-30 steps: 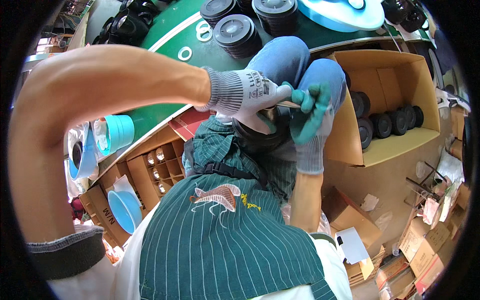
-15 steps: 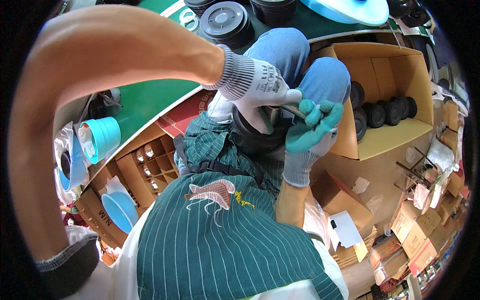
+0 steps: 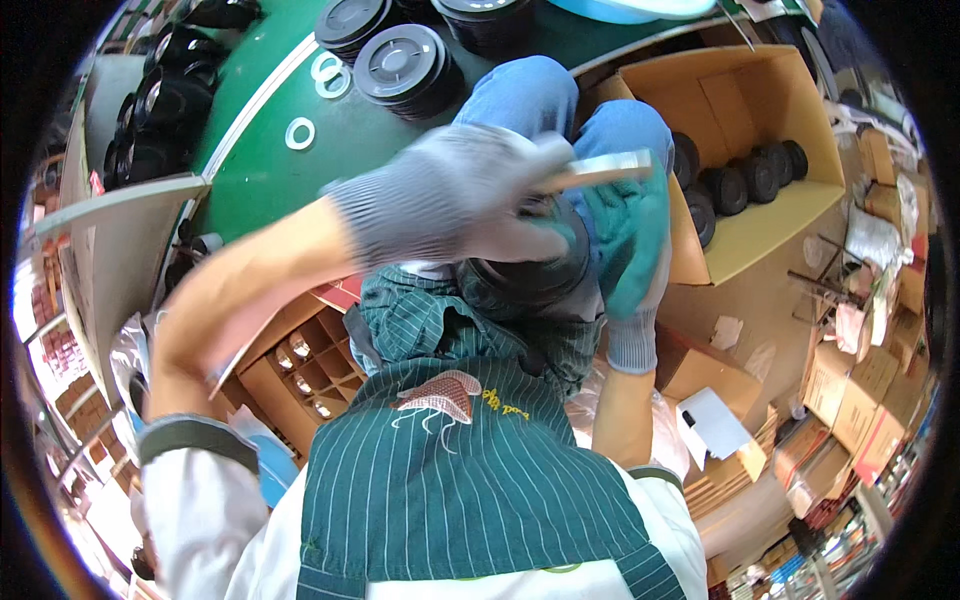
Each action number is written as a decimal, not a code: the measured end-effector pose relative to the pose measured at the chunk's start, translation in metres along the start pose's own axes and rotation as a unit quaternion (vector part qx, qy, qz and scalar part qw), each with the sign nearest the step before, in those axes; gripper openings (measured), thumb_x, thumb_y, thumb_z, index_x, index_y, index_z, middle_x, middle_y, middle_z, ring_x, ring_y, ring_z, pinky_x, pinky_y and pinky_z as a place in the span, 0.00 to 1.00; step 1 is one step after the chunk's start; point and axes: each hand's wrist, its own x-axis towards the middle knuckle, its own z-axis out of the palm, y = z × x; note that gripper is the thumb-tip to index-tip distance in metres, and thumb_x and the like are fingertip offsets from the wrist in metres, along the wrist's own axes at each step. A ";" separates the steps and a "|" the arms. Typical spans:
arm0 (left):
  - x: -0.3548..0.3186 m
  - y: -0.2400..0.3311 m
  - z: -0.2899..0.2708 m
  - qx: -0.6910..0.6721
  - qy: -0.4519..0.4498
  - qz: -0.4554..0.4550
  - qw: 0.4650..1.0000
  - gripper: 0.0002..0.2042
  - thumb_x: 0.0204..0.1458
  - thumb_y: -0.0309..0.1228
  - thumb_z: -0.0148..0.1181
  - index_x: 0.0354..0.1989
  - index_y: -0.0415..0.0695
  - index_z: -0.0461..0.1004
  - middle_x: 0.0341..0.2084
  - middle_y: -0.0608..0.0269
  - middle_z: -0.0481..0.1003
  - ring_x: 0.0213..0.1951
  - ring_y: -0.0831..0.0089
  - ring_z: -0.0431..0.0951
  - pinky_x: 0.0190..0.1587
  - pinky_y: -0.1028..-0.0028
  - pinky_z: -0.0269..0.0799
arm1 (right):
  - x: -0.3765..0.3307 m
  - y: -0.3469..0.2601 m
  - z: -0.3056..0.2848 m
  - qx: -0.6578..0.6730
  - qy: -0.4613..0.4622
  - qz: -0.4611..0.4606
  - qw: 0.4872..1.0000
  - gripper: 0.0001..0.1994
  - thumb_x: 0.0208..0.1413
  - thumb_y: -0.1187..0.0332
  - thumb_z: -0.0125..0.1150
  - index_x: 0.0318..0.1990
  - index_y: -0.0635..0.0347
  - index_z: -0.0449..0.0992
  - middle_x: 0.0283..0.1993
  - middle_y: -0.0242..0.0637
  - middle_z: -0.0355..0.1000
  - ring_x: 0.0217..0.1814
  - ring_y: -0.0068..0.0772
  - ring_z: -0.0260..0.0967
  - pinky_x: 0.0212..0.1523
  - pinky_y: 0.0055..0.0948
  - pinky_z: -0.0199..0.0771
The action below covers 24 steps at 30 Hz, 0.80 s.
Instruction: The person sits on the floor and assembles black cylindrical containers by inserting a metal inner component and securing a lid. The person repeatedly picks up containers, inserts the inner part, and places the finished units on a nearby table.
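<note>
My left hand, in a grey-white glove, is over my lap and smeared by motion. Its fingers close on a pale, narrow flat bar that points toward my right hand; its exact kind is too blurred to tell. My right hand, in a glove with a teal palm, stands upright by my right knee. Its fingers are blurred, and whether they touch the bar is unclear. A black round part rests in my lap between my thighs, partly covered by my left hand.
Stacked black discs and white rings lie on the green table. To the right stands an open cardboard box holding several black round parts. A divided carton is at my left.
My left hand has moved left and turned its back upward, carrying the pale bar. My right hand has shifted slightly right, away from the left one. The view has shifted too.
</note>
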 end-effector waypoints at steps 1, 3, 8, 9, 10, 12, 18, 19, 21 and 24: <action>-0.027 0.000 -0.002 -0.128 0.075 -0.069 0.987 0.24 0.60 0.40 0.65 0.58 0.38 0.69 0.36 0.52 0.81 0.33 0.64 0.83 0.36 0.65 0.78 | -0.011 -0.028 0.016 -0.036 -0.051 0.022 0.998 0.36 0.61 0.46 0.66 0.69 0.63 0.67 0.68 0.49 0.67 0.69 0.49 0.67 0.67 0.43 0.68; -0.068 -0.023 -0.003 -0.261 0.260 -0.180 0.912 0.21 0.61 0.39 0.65 0.56 0.38 0.71 0.33 0.57 0.82 0.27 0.74 0.81 0.30 0.72 0.76 | -0.025 -0.060 0.033 -0.266 -0.155 -0.020 0.951 0.45 0.51 0.39 0.71 0.72 0.57 0.65 0.74 0.57 0.58 0.75 0.59 0.59 0.72 0.50 0.61; -0.183 -0.119 0.048 -0.154 0.365 -0.520 0.757 0.20 0.60 0.45 0.64 0.49 0.41 0.73 0.26 0.61 0.82 0.18 0.74 0.78 0.21 0.73 0.71 | -0.057 -0.062 0.054 -0.527 -0.167 -0.096 0.828 0.54 0.35 0.41 0.82 0.73 0.46 0.66 0.75 0.65 0.52 0.74 0.70 0.57 0.71 0.59 0.62; -0.202 -0.134 0.062 -0.112 0.353 -0.570 0.733 0.21 0.60 0.48 0.63 0.48 0.41 0.73 0.27 0.59 0.82 0.20 0.70 0.79 0.24 0.69 0.72 | -0.062 -0.056 0.049 -0.506 -0.171 -0.114 0.838 0.54 0.35 0.39 0.80 0.73 0.46 0.66 0.75 0.67 0.50 0.75 0.73 0.55 0.71 0.61 0.60; -0.218 -0.148 0.076 -0.070 0.339 -0.616 0.708 0.22 0.59 0.50 0.62 0.48 0.42 0.73 0.28 0.57 0.82 0.22 0.66 0.81 0.27 0.65 0.74 | -0.068 -0.053 0.043 -0.484 -0.172 -0.132 0.848 0.54 0.35 0.36 0.79 0.73 0.46 0.66 0.76 0.68 0.49 0.75 0.75 0.53 0.71 0.63 0.59; -0.256 -0.178 0.112 0.036 0.334 -0.606 0.721 0.24 0.59 0.52 0.61 0.48 0.42 0.73 0.30 0.54 0.82 0.28 0.59 0.82 0.33 0.60 0.75 | -0.083 -0.056 0.036 -0.465 -0.165 -0.157 0.856 0.54 0.33 0.40 0.82 0.72 0.45 0.67 0.77 0.66 0.48 0.74 0.72 0.55 0.70 0.63 0.62; -0.271 -0.192 0.131 0.086 0.220 -0.624 0.745 0.30 0.58 0.58 0.58 0.56 0.44 0.70 0.44 0.48 0.81 0.44 0.47 0.82 0.45 0.52 0.75 | -0.117 -0.044 0.024 -0.424 -0.127 -0.216 0.870 0.51 0.30 0.43 0.85 0.68 0.44 0.71 0.77 0.64 0.49 0.73 0.69 0.60 0.69 0.60 0.68; -0.265 -0.185 0.117 0.085 0.195 -0.633 0.744 0.31 0.58 0.58 0.58 0.59 0.44 0.69 0.46 0.47 0.80 0.46 0.47 0.81 0.47 0.52 0.75 | -0.119 -0.049 0.022 -0.462 -0.123 -0.204 0.854 0.50 0.29 0.44 0.85 0.65 0.46 0.73 0.77 0.64 0.48 0.73 0.68 0.60 0.69 0.59 0.69; -0.271 -0.191 0.126 0.182 0.184 -0.653 0.712 0.38 0.59 0.60 0.56 0.68 0.41 0.64 0.56 0.41 0.74 0.54 0.44 0.78 0.57 0.53 0.73 | -0.122 -0.047 0.021 -0.450 -0.115 -0.215 0.859 0.49 0.29 0.43 0.85 0.64 0.47 0.73 0.77 0.64 0.49 0.73 0.68 0.59 0.69 0.59 0.69; -0.207 -0.111 0.088 0.139 0.309 -0.480 0.809 0.36 0.57 0.47 0.64 0.69 0.39 0.64 0.60 0.42 0.71 0.59 0.50 0.75 0.61 0.57 0.70 | -0.130 -0.043 0.023 -0.445 -0.096 -0.208 0.866 0.47 0.30 0.43 0.85 0.62 0.47 0.74 0.77 0.64 0.50 0.74 0.68 0.58 0.69 0.58 0.69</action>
